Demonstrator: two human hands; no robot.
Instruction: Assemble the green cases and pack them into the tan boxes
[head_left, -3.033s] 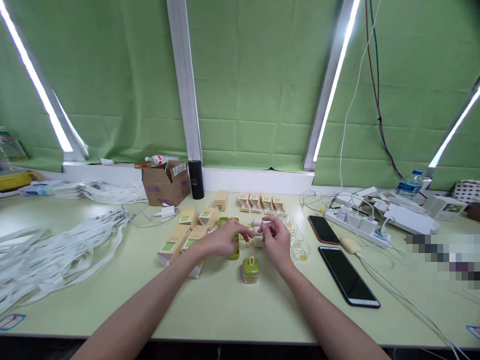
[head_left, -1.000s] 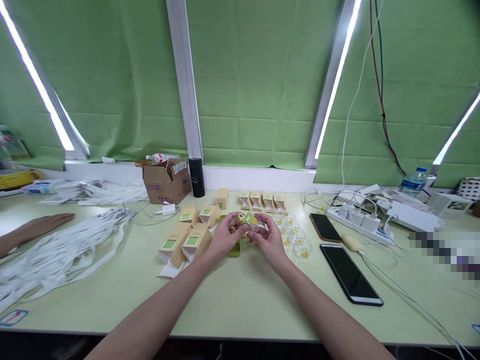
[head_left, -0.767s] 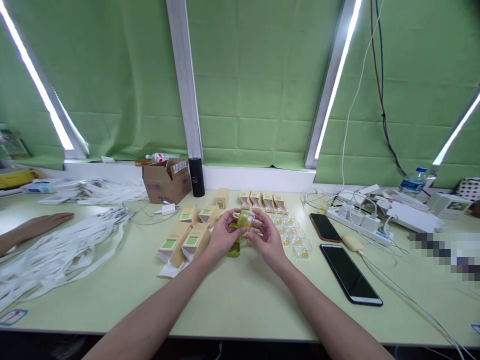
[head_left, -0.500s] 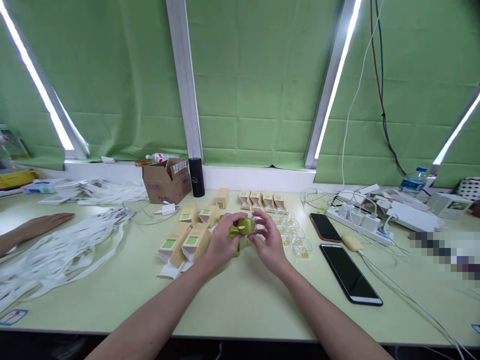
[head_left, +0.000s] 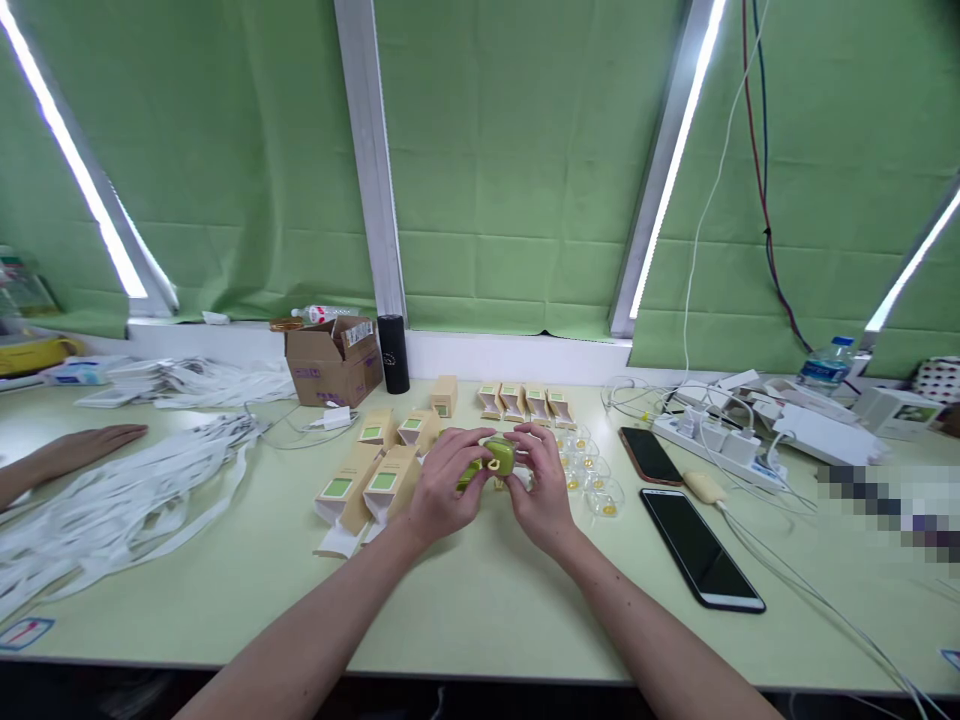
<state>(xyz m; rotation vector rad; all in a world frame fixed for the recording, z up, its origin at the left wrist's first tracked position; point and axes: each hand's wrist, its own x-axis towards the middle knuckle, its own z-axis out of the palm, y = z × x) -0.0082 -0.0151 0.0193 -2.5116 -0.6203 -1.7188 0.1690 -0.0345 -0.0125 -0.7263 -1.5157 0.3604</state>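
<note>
Above the middle of the table (head_left: 480, 610), the left hand (head_left: 448, 482) and the right hand (head_left: 541, 482) are both gripping a small green container (head_left: 501, 456) with their fingertips, and its pale loop (head_left: 493, 464) is facing the wearer. Beige cartons (head_left: 391, 487) with green labels are standing and leaning just beside the left hand, while clear cups (head_left: 604, 497) with yellow centers are sitting near the right hand. Farther left, another person's hand (head_left: 105, 441) is lying flat beside a heap of white straps (head_left: 150, 500).
</note>
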